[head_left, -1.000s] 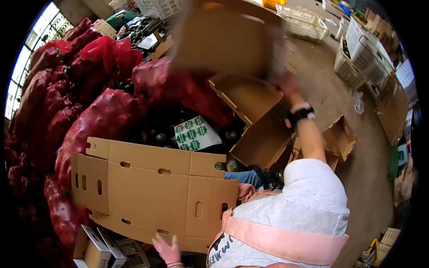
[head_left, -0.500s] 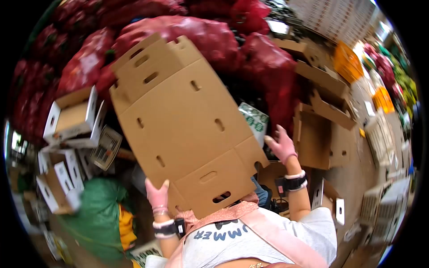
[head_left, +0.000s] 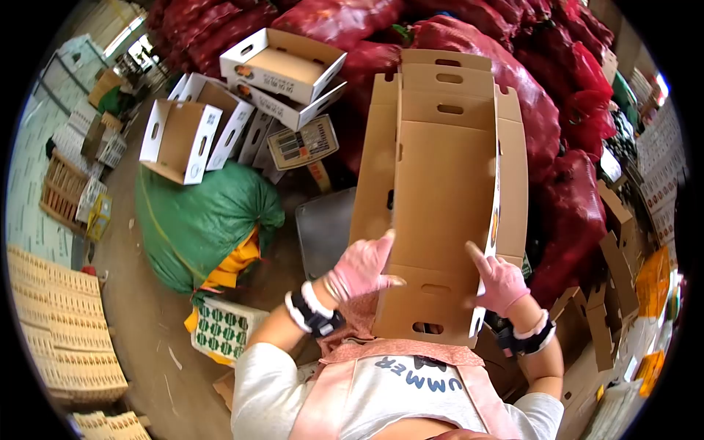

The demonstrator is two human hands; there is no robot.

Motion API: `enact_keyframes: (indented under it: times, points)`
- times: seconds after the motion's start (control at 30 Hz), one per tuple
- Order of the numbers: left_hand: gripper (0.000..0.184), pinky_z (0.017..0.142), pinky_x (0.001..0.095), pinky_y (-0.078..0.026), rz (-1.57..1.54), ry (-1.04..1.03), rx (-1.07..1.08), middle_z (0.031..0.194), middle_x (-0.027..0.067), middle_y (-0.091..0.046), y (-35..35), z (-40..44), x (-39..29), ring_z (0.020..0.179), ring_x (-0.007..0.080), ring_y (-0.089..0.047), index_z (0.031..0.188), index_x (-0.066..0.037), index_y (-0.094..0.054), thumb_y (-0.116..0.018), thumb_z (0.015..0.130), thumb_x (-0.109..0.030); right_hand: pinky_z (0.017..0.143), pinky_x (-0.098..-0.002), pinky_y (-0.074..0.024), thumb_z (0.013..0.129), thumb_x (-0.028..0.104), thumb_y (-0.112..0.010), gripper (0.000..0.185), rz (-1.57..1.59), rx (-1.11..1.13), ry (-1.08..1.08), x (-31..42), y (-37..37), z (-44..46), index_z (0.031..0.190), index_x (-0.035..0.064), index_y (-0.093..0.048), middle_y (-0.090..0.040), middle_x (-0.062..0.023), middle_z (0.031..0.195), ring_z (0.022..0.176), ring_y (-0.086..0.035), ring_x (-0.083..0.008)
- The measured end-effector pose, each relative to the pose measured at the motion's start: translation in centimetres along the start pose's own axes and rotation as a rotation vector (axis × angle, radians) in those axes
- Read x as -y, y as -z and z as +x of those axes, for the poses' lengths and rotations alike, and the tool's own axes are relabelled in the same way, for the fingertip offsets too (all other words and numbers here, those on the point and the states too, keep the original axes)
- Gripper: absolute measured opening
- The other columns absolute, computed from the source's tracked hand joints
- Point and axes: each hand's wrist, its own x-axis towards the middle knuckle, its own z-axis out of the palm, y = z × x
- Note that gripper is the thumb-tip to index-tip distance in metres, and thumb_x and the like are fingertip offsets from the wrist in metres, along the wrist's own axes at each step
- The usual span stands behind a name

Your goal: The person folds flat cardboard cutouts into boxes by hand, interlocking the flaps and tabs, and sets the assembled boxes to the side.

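Note:
A partly folded cardboard box point(head_left: 444, 183) lies lengthwise in front of me. Its long side walls stand up, brown inside, with white printed board showing on the right. My left hand point(head_left: 359, 270), in a pink glove, holds the left wall near the close end, thumb and forefinger apart. At the opposite wall, my right hand point(head_left: 503, 284), also gloved in pink, has a finger reaching over to the inside; its other fingers are partly hidden and blurred. The near end panel, with a slot handle, lies flat against my apron point(head_left: 411, 353).
Red mesh sacks point(head_left: 477, 51) are heaped behind the box. On the left are white folded boxes point(head_left: 282, 62), a green sack point(head_left: 202, 220) and a printed carton point(head_left: 227, 326). Open brown boxes point(head_left: 605, 323) and an orange crate point(head_left: 651, 282) stand on the right.
The flat cardboard sheet now has its long side walls folded up and points straight away from me. Both hands have come in to its sides. My view has turned left.

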Motion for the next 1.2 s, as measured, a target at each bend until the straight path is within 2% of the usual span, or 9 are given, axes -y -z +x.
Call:
enact_keyframes:
  times: [0.13,0.2,0.3,0.53,0.77,0.93,1.03,1.13,1.2]
  points:
    - [0.071,0.065,0.0405,-0.048,0.218,-0.413,0.386,0.085,0.0102,-0.055,2.9,2.8,1.2,0.079,0.0287,-0.058,0.121,-0.015,-0.046,-0.077,0.06,-0.033,0.077,-0.0376,-0.0448,0.051,0.032,-0.082,0.049,0.018,-0.08,0.362,-6.8,0.2,0.2,0.091,0.0121,-0.062,-0.058,-0.0071,0.083,0.086,-0.056,-0.0277]
    - [0.027,0.062,0.0361,-0.047,0.27,-0.49,0.008,0.07,0.0066,-0.051,2.8,3.1,4.1,0.069,0.0255,-0.055,0.084,-0.013,-0.056,-0.073,0.065,-0.023,0.064,-0.0345,-0.0442,0.048,0.019,-0.08,0.033,0.337,-0.441,0.257,-8.5,1.2,-1.2,0.071,0.0093,-0.057,-0.054,-0.0086,0.073,0.073,-0.053,-0.0259]
    - [0.027,0.064,0.0271,-0.045,-0.682,-0.097,-0.678,0.075,0.0059,-0.057,7.2,3.9,3.4,0.065,0.0111,-0.055,0.073,-0.001,-0.054,-0.061,0.089,-0.022,0.087,-0.032,-0.045,0.093,0.017,-0.052,0.018,1.424,-1.124,0.181,-12.9,0.0,-3.6,0.097,0.0004,-0.055,-0.059,-0.0072,0.102,0.098,-0.056,-0.0187]
    - [0.04,0.083,0.0311,-0.047,-0.009,0.074,-0.51,0.104,0.0099,-0.057,7.5,0.4,4.6,0.095,0.0199,-0.057,0.12,-0.011,-0.054,-0.064,0.081,-0.005,0.084,-0.0309,-0.0462,0.094,0.022,-0.055,0.022,1.282,-1.338,-0.059,-9.2,1.4,-4.2,0.104,0.0027,-0.057,-0.059,-0.0066,0.102,0.095,-0.056,-0.0159]
    - [0.05,0.107,0.0446,-0.029,0.039,-0.145,-0.325,0.135,0.0201,-0.034,6.3,-3.8,3.4,0.128,0.0439,-0.028,0.113,-0.02,-0.063,-0.078,0.066,-0.022,0.091,-0.0428,-0.0459,0.095,0.021,-0.047,0.031,1.698,-1.274,-0.025,-8.6,4.4,-3.2,0.118,0.001,-0.05,-0.055,-0.0119,0.115,0.105,-0.055,-0.0266]
    - [0.028,0.085,0.0301,-0.044,-1.128,-0.018,-0.837,0.115,0.0113,-0.053,6.5,-3.2,1.3,0.101,0.0197,-0.053,0.091,0.0,-0.063,-0.07,0.079,-0.024,0.096,-0.044,-0.0435,0.095,0.017,-0.049,0.025,1.803,-0.992,0.217,-7.6,3.3,-4.4,0.113,0.0005,-0.055,-0.057,-0.0131,0.117,0.111,-0.054,-0.0273]
    - [0.037,0.077,0.0265,-0.046,-1.105,-0.035,-1.008,0.104,0.0078,-0.059,6.5,-3.2,1.4,0.087,0.0156,-0.058,0.089,0.0,-0.062,-0.074,0.077,-0.034,0.081,-0.0364,-0.0463,0.093,0.014,-0.05,0.021,0.406,-1.107,-0.085,-6.3,2.3,-6.4,0.106,-0.0013,-0.056,-0.059,-0.0126,0.109,0.096,-0.057,-0.0246]
    - [0.025,0.079,0.0364,-0.045,-0.266,-0.53,-0.675,0.097,0.0081,-0.061,7.7,-5.2,-1.1,0.099,0.0242,-0.053,0.082,-0.011,-0.063,-0.078,0.065,-0.022,0.067,-0.0317,-0.0439,0.085,0.013,-0.052,0.018,0.488,-0.727,0.035,-0.9,1.2,-8.7,0.093,-0.0033,-0.056,-0.057,-0.0124,0.092,0.077,-0.055,-0.0227]
    - [0.023,0.089,0.0446,-0.041,-0.517,-0.453,-0.31,0.115,0.0174,-0.059,4.3,-8.9,-2.4,0.111,0.0309,-0.048,0.086,-0.016,-0.067,-0.074,0.073,-0.034,0.064,-0.0311,-0.0425,0.086,0.023,-0.048,0.029,0.681,-0.447,0.213,4.0,1.2,-10.3,0.083,-0.0048,-0.056,-0.057,-0.0125,0.08,0.07,-0.053,-0.0218]
